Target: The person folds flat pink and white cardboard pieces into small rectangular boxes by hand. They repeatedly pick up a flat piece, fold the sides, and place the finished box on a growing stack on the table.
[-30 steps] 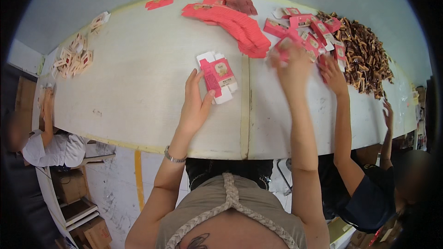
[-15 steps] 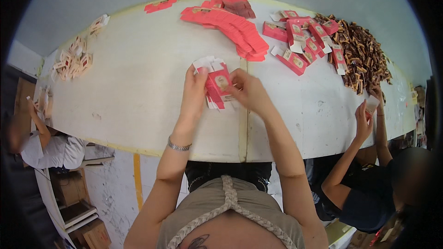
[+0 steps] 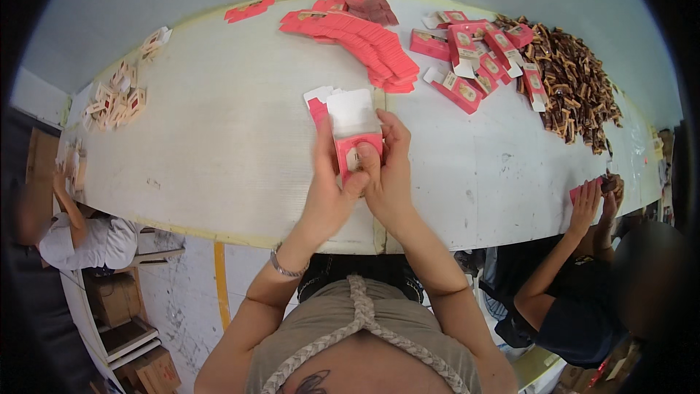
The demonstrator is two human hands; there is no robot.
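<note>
A red carton [image 3: 348,147] with a raised white flap stands in front of me, held between both hands. My left hand [image 3: 328,193] is closed round its left side, and some flat red carton blanks [image 3: 317,107] show behind it on that side. My right hand [image 3: 389,179] grips the right side, its thumb pressed on the front panel. Farther up the table, a fanned row of flat red carton blanks [image 3: 364,40] lies overlapped. To its right is a heap of formed red cartons [image 3: 459,95], several with white end flaps open.
A big pile of small brown-wrapped pieces [image 3: 572,80] lies at the far right. Cream-coloured small boxes [image 3: 117,102] sit at the far left. A co-worker's hands [image 3: 594,201] hold a red carton at the right; another person [image 3: 87,241] works at the left edge.
The carton has opened out into a box with its white flap raised. My right hand has come down round its side, thumb on the front. The right co-worker's hands have moved nearer the table edge.
</note>
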